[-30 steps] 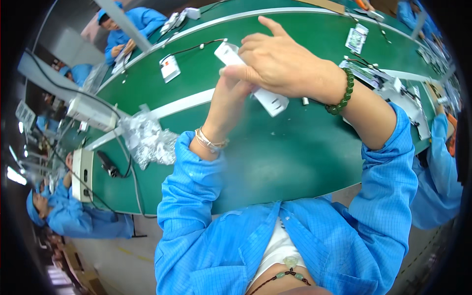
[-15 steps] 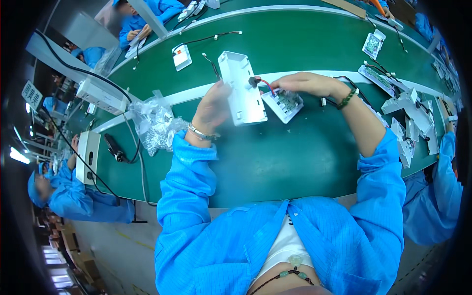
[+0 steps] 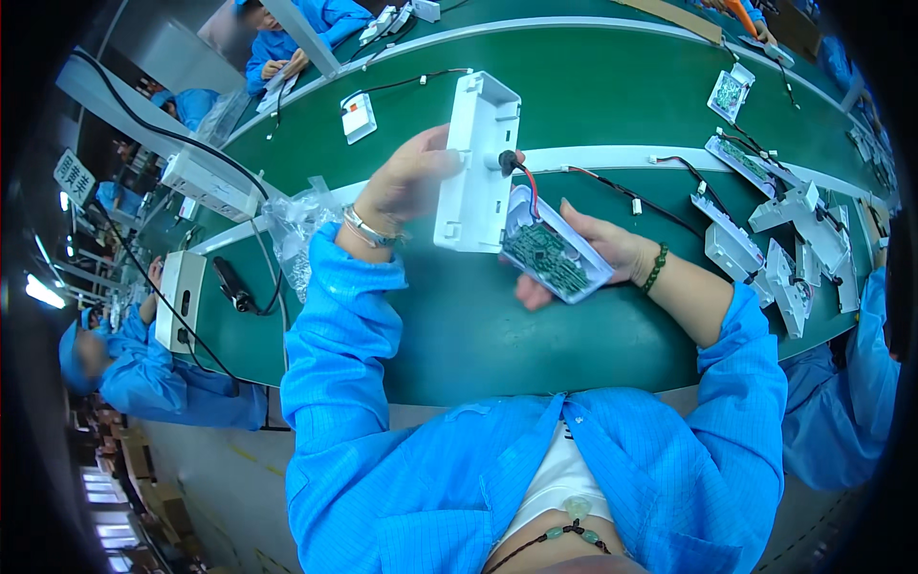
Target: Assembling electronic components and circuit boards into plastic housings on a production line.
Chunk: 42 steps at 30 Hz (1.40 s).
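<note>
While both hands work above the green belt, here is how it stands.

Left fingers: curled round the upper edge of a long white plastic housing (image 3: pixel 478 167), and they have it firmly.
Left hand (image 3: pixel 406 182): grips the housing upright and a little tilted, its open back turned to the right.
Right fingers: spread flat under a smaller white tray with a green circuit board (image 3: pixel 550 253) in it, cradling it from below.
Right hand (image 3: pixel 598 251): palm up, a green bead bracelet (image 3: pixel 655 268) at the wrist.
Link: a red and black lead (image 3: pixel 521 177) runs from the housing's side down to the board; the two parts touch at the housing's lower corner.
Where: both parts held in the air just above the green conveyor belt (image 3: pixel 593 96), in front of the chest.
Left of that: a crumpled clear plastic bag (image 3: pixel 296 225) on the belt.
Right of that: a cluster of white housing parts (image 3: pixel 775 249), well apart.
</note>
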### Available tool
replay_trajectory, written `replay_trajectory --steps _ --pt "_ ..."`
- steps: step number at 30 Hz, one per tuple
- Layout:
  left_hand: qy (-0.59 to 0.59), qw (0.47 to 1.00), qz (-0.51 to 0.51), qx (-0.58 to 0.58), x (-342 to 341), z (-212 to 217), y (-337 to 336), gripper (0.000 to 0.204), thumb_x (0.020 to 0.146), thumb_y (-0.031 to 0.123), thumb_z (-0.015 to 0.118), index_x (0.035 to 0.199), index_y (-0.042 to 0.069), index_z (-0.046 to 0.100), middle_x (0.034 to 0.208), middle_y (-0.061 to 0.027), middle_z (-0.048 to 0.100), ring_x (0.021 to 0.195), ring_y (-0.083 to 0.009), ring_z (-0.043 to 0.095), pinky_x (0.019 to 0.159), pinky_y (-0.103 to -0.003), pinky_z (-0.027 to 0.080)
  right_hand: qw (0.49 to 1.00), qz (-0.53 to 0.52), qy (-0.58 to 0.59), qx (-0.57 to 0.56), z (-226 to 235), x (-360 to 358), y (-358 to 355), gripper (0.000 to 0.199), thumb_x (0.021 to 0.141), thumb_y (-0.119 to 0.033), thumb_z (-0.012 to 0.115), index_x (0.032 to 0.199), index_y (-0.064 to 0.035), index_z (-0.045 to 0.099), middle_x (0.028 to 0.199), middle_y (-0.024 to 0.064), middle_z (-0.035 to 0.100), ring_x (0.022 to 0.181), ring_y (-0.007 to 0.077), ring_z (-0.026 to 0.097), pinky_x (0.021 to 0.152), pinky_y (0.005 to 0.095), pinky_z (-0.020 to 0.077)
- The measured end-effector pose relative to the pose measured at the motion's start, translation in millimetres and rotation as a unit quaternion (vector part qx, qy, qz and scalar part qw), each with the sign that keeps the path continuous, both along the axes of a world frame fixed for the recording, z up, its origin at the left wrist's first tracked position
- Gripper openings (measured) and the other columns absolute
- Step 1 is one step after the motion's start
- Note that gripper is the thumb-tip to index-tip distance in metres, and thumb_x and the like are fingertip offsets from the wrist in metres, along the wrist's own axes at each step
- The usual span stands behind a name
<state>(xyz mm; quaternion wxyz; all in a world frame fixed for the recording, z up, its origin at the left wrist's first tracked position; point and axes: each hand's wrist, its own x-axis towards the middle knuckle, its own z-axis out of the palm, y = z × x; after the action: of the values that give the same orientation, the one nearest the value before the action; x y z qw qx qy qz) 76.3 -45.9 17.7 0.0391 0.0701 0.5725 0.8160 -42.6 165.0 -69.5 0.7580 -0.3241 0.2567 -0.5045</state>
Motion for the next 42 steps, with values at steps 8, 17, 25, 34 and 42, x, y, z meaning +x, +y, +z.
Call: replay_trajectory --steps 8,17,25,34,42 --pt "0.244 0.705 -0.080 -0.661 9 80 51 0.075 0.060 0.003 0.065 0.128 0.012 0.036 0.118 -0.0053 0.048 0.103 -0.0212 0.048 0.092 -0.033 0.034 0.972 0.006 -0.216 0.092 8 -1 5 0.066 0.083 -0.055 0.032 0.125 -0.0047 0.032 0.103 0.0311 0.048 0.081 0.0454 0.056 0.060 0.0542 0.0503" --pt "0.448 0.475 0.003 -0.757 3 44 69 0.063 0.066 0.004 0.053 0.124 0.026 0.041 0.118 -0.0016 0.046 0.109 -0.0248 0.043 0.094 -0.037 0.036 0.981 -0.167 -0.097 0.007 50 18 5 0.070 0.078 -0.065 0.031 0.123 -0.0122 0.037 0.107 0.0199 0.052 0.083 0.0452 0.056 0.053 0.0513 0.0525" --pt "0.480 0.551 -0.084 -0.677 18 47 76 0.051 0.065 0.012 0.055 0.116 0.014 0.051 0.114 -0.0058 0.047 0.113 -0.0283 0.041 0.093 -0.046 0.035 0.978 -0.187 0.083 -0.027 30 -31 13 0.061 0.076 -0.034 0.062 0.121 -0.0015 0.038 0.100 0.0076 0.053 0.080 0.0119 0.055 0.069 0.0237 0.0482" --pt "0.031 0.875 -0.034 -0.481 -12 48 34 0.071 0.074 0.042 0.062 0.123 -0.002 0.037 0.110 -0.0160 0.051 0.098 -0.0227 0.049 0.084 -0.028 0.039 0.654 0.049 0.750 -0.081 133 -26 -15 0.080 0.058 -0.046 0.072 0.118 -0.0017 0.043 0.082 0.0144 0.058 0.073 0.0220 0.057 0.064 0.0306 0.0445" --pt "-0.025 0.970 -0.067 -0.233 -22 -8 40 0.087 0.062 0.029 0.074 0.128 0.002 0.025 0.114 -0.0105 0.044 0.103 -0.0158 0.044 0.089 -0.025 0.033 0.575 0.211 0.787 0.072 158 -26 -63 0.058 0.058 -0.048 0.070 0.087 0.0012 0.059 0.067 0.0087 0.059 0.056 0.0178 0.057 0.049 0.0262 0.0428"
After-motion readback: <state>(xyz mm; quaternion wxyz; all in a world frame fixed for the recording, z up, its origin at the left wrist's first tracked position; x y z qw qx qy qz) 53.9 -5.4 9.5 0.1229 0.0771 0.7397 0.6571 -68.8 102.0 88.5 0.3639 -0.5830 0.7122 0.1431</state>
